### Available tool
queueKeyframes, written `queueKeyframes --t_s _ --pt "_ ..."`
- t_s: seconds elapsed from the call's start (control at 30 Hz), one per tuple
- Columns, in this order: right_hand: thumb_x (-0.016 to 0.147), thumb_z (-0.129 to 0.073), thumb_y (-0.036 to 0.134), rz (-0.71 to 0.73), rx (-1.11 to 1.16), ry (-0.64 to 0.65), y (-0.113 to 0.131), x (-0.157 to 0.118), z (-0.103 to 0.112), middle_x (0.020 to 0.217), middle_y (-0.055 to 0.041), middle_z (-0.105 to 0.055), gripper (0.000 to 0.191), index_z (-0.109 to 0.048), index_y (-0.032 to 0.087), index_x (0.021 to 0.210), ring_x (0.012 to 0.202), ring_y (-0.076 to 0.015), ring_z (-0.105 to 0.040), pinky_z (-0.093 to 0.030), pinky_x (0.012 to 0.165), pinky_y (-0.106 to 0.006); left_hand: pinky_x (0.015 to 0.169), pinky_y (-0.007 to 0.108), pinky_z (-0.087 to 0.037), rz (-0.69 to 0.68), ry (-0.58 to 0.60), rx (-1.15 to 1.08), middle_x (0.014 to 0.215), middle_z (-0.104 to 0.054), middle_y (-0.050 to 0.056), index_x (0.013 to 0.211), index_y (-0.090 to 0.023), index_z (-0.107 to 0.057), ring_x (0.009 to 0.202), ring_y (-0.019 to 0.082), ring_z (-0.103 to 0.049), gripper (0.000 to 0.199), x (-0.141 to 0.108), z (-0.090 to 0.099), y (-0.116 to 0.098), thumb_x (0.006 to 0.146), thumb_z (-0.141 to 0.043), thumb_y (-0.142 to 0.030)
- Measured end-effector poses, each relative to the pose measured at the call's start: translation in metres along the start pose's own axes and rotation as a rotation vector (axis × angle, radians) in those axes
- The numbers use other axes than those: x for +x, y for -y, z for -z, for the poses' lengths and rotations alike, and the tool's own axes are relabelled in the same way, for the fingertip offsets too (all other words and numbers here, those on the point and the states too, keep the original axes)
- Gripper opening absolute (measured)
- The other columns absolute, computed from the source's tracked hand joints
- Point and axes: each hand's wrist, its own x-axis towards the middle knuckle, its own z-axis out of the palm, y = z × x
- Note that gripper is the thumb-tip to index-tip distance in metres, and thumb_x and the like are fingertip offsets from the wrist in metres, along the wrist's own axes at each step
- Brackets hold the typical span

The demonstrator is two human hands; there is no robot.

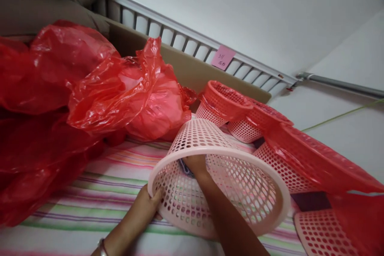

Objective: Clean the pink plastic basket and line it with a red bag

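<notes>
A pink perforated plastic basket (210, 136) lies tilted on its side, its wide mouth facing me. My left hand (152, 203) is closed on the left part of its rim, thumb on the inner side. Deep inside the basket, my right hand (195, 164) presses a bunched dark bluish cloth (186, 169) against the wall. Its fingers are partly hidden, but they appear closed around the cloth. Under the basket spreads a striped sheet (105, 192) in white, green, pink and purple.
Red plastic bags (144, 100) are heaped on the left. Several similar baskets lined with red bags (228, 96) stand in a row along the right. Behind are a cardboard panel (186, 68), a white railing (180, 42) with a pink note (223, 57), and a metal pipe (345, 84).
</notes>
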Motion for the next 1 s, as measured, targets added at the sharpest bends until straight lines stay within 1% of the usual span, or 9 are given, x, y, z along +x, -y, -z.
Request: queueKeyframes --t_s 0.13,0.23,0.37,0.47,0.53,0.6,0.8,0.9,1.0 --pt "0.073 -0.057 0.035 -0.125 -0.001 0.060 0.008 -0.016 0.005 0.103 -0.0111 -0.066 0.039 -0.062 0.017 0.108 0.095 -0.0257 -0.060 -0.043 0.081 -0.033 0.037 0.025 -0.050 -0.026 -0.008 -0.043 0.065 -0.067 0.004 0.120 -0.011 -0.052 0.046 0.017 -0.060 0.052 -0.003 -0.001 0.005 0.078 -0.054 -0.043" --pt "0.069 -0.057 0.032 -0.138 0.033 0.093 0.025 -0.056 0.014 0.093 -0.0077 -0.068 0.043 -0.060 0.018 0.110 0.085 -0.0234 -0.062 -0.045 0.074 -0.030 0.037 0.026 -0.051 -0.018 -0.029 -0.058 0.065 -0.067 0.002 0.129 -0.013 -0.042 0.044 0.017 -0.062 0.058 -0.003 0.000 0.007 0.079 -0.055 -0.040" --pt "0.063 -0.055 0.021 0.005 0.103 0.125 0.054 -0.135 0.030 0.099 -0.0087 -0.064 0.044 -0.061 0.019 0.107 0.094 -0.0254 -0.058 -0.042 0.084 -0.034 0.035 0.025 -0.049 0.000 -0.082 -0.095 0.058 -0.067 0.002 0.109 -0.011 -0.057 0.040 0.018 -0.061 0.047 -0.001 -0.001 0.013 0.076 -0.057 -0.043" --pt "0.061 -0.054 0.018 0.015 0.152 0.129 0.066 -0.166 0.036 0.099 -0.0067 -0.063 0.045 -0.061 0.023 0.105 0.096 -0.0256 -0.056 -0.042 0.086 -0.036 0.035 0.025 -0.048 -0.011 -0.110 -0.110 0.051 -0.064 0.001 0.088 -0.012 -0.062 0.039 0.018 -0.061 0.040 -0.001 -0.002 0.016 0.074 -0.058 -0.049" --pt "0.061 -0.053 0.017 -0.044 0.171 0.086 0.066 -0.159 0.034 0.101 -0.0063 -0.062 0.046 -0.059 0.023 0.106 0.097 -0.0243 -0.056 -0.042 0.087 -0.034 0.035 0.025 -0.047 -0.008 -0.106 -0.091 0.049 -0.064 0.001 0.079 -0.012 -0.061 0.038 0.018 -0.060 0.037 -0.001 -0.002 0.016 0.074 -0.056 -0.049" --pt "0.063 -0.053 0.017 -0.091 0.143 0.026 0.062 -0.134 0.028 0.103 -0.0070 -0.062 0.047 -0.058 0.022 0.110 0.099 -0.0235 -0.056 -0.041 0.087 -0.032 0.035 0.024 -0.048 0.000 -0.098 -0.071 0.052 -0.065 0.002 0.078 -0.012 -0.061 0.039 0.018 -0.061 0.035 -0.001 -0.002 0.015 0.075 -0.056 -0.046" --pt "0.072 -0.054 0.020 -0.144 -0.065 -0.075 0.038 -0.036 -0.001 0.096 -0.0129 -0.064 0.039 -0.059 0.013 0.109 0.095 -0.0258 -0.058 -0.040 0.084 -0.035 0.037 0.025 -0.051 0.007 -0.070 -0.082 0.060 -0.069 0.003 0.108 -0.010 -0.058 0.045 0.018 -0.063 0.040 -0.001 -0.003 0.017 0.078 -0.054 -0.037" --pt "0.079 -0.049 0.020 -0.162 -0.059 -0.081 0.022 -0.005 -0.013 0.107 -0.0172 -0.063 0.032 -0.062 0.011 0.107 0.107 -0.0292 -0.053 -0.035 0.091 -0.040 0.041 0.026 -0.054 -0.004 -0.049 -0.055 0.065 -0.070 0.005 0.110 -0.010 -0.057 0.052 0.020 -0.065 0.041 0.000 -0.005 0.018 0.081 -0.050 -0.038" --pt "0.084 -0.044 0.020 -0.176 -0.036 -0.070 0.010 0.010 -0.020 0.115 -0.0182 -0.059 0.033 -0.061 0.011 0.110 0.115 -0.0302 -0.048 -0.032 0.096 -0.041 0.044 0.027 -0.055 0.024 -0.028 -0.027 0.070 -0.070 0.006 0.108 -0.010 -0.057 0.057 0.020 -0.067 0.039 -0.001 -0.005 0.017 0.082 -0.049 -0.038"
